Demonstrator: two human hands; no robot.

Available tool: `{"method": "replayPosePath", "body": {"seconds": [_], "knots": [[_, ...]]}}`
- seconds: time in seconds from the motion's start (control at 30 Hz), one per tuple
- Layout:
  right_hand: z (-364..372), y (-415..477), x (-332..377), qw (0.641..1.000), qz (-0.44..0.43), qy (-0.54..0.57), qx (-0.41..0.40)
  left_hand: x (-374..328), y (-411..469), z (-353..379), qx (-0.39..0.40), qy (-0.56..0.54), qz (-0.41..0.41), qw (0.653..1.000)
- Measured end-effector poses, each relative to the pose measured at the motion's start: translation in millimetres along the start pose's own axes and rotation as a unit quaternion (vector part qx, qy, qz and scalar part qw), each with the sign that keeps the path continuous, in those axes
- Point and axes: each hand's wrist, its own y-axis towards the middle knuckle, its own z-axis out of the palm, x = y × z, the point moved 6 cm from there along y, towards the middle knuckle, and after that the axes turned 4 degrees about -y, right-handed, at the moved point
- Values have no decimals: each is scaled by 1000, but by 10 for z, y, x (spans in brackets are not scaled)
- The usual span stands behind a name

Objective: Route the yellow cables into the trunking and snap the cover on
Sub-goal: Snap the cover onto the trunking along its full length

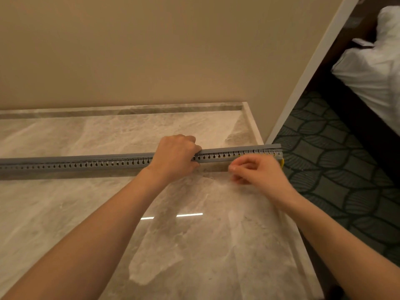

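A long grey slotted trunking [86, 164] lies across the marble counter [184, 245] from the left edge to the right corner. A grey cover strip [249, 148] sits along its top. My left hand [175, 156] grips the trunking near its middle, fingers curled over the cover. My right hand [257, 172] is beside the trunking's right end, fingers curled just in front of its slotted side; what they pinch is hidden. Bits of yellow cable [282, 163] show at the right end and through slots near it.
A beige wall [151, 50] rises behind the counter's raised back rim [129, 110]. The counter's right edge drops to a dark patterned carpet [346, 169]. White bedding [372, 68] lies at the upper right, beyond a pale door frame [307, 68].
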Motion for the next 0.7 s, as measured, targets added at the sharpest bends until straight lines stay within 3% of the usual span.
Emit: {"method": "replayPosePath", "body": {"seconds": [0.03, 0.1, 0.2, 0.43, 0.7], "knots": [[-141, -13, 88, 992, -69, -93, -53, 2, -1, 5, 0, -2, -1, 1000], [-336, -17, 211, 932, -172, -295, -124, 11, -5, 7, -2, -8, -5, 1000], [-457, 75, 193, 851, -209, -469, -112, 6, -14, 2, -2, -6, -4, 1000], [-534, 296, 118, 809, -192, -554, -44, 6, -26, 1, -1, 0, -7, 1000], [-551, 296, 169, 758, -247, -601, -53, -38, -35, -15, 13, 17, -17, 1000]]}}
